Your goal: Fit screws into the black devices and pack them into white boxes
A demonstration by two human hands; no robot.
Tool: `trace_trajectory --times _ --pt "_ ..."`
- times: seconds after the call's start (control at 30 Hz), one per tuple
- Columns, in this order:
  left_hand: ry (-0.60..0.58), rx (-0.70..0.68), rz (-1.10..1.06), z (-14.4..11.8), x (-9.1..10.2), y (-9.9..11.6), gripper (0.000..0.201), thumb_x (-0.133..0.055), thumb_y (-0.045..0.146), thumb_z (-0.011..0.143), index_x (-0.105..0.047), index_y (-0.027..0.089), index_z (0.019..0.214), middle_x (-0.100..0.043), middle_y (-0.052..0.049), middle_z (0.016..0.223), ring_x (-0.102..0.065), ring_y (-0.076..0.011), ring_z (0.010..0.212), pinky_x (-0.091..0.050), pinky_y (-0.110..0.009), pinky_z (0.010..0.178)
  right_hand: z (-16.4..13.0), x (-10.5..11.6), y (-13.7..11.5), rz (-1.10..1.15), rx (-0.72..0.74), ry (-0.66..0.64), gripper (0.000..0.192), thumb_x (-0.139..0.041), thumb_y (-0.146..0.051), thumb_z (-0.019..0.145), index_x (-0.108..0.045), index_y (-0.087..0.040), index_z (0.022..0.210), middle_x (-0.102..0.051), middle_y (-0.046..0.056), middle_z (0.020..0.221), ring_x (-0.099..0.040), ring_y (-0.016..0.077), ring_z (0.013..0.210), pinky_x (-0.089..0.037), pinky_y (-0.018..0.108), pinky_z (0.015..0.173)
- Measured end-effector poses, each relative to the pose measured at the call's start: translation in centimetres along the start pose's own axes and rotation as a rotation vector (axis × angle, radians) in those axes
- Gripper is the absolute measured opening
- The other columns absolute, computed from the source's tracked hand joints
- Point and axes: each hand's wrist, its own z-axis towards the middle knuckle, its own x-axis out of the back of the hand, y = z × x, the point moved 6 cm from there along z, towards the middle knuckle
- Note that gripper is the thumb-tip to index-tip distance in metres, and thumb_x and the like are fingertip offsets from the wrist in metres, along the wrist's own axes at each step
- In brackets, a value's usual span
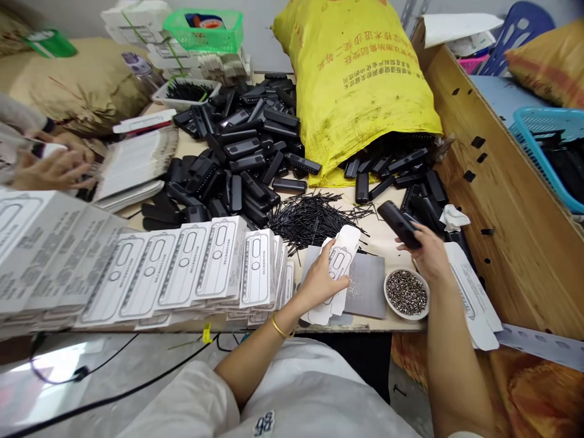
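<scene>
Left hand (pixel 319 280) fingers clamped on a white card sleeve (pixel 338 263) over the counter (pixel 378 240), right hand (pixel 426 252) fingers closed round a black case (pixel 398 222), bowl of small metal bits (pixel 406 293) between, black sticks (pixel 310 216) beyond, heap of black cases (pixel 246 152), yellow sack (pixel 360 79) farthest.

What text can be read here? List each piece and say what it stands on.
"86": on the tag on the person's white garment, seen upside down, so it may read otherwise.
Yellow sack: rows of printed characters, too blurred to read.
White flat cartons in the row: outline drawings and fine print, too small to read.
Carton in the left hand: print too small to read.
Black case in the right hand: no text visible.
</scene>
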Motion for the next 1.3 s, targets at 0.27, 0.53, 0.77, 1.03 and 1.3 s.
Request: trace_trajectory --times 0.27,0.53,0.77,1.03,1.3 --pt "-0.260 -0.289 0.277 -1.8 -1.5 2.3 0.087 -0.062 0.017 0.063 -0.034 0.023 0.145 -0.058 -0.011 0.125 -0.059 -0.0297 0.102 -0.050 -0.042 0.087 -5.7 -1.4 -8.4 -0.263 0.068 -0.720 0.023 -0.065 -0.039 0.078 -0.072 -0.021 0.091 -0.068 0.001 0.072 -0.057 0.0139 0.055 -0.047 0.027 0.050" --pt "0.060 -0.245 0.047 -1.4 0.9 1.6 0.078 -0.070 0.022 0.066 -0.037 0.020 0.137 -0.057 -0.010 0.126 -0.059 -0.0254 0.109 -0.046 -0.039 0.098 -0.5 -7.8 -4.7 -0.797 0.139 -0.265 0.021 -0.046 -0.031 0.091 -0.062 -0.020 0.083 -0.067 0.008 0.081 -0.062 0.0218 0.084 -0.047 0.031 0.073" --pt "0.194 -0.388 -0.260 -1.3 1.9 2.1 0.071 -0.070 0.036 0.074 -0.039 0.020 0.136 -0.052 -0.011 0.135 -0.050 -0.0258 0.125 -0.039 -0.040 0.108 0.3 -8.5 -0.3 -0.893 0.093 -0.335 0.014 -0.061 -0.006 0.067 -0.058 -0.019 0.063 -0.066 0.009 0.070 -0.063 0.0237 0.080 -0.047 0.032 0.072" --pt "0.112 -0.405 -0.243 -1.7 -1.8 4.0 0.072 -0.073 0.033 0.074 -0.042 0.024 0.138 -0.048 -0.009 0.144 -0.043 -0.0261 0.135 -0.031 -0.043 0.116 -4.8 1.1 -7.8 -0.172 0.320 -0.063 0.012 -0.055 -0.029 0.086 -0.063 -0.023 0.092 -0.063 0.000 0.079 -0.056 0.0132 0.058 -0.049 0.031 0.060" --pt "0.007 -0.449 -0.138 -1.7 -5.9 4.5 0.069 -0.070 0.029 0.078 -0.042 0.023 0.140 -0.053 -0.009 0.139 -0.048 -0.0258 0.131 -0.036 -0.045 0.113 -13.2 -0.2 -13.0 -0.727 0.614 -0.460 0.026 -0.042 -0.018 0.093 -0.066 -0.028 0.092 -0.063 0.007 0.099 -0.059 0.0216 0.094 -0.052 0.036 0.077"
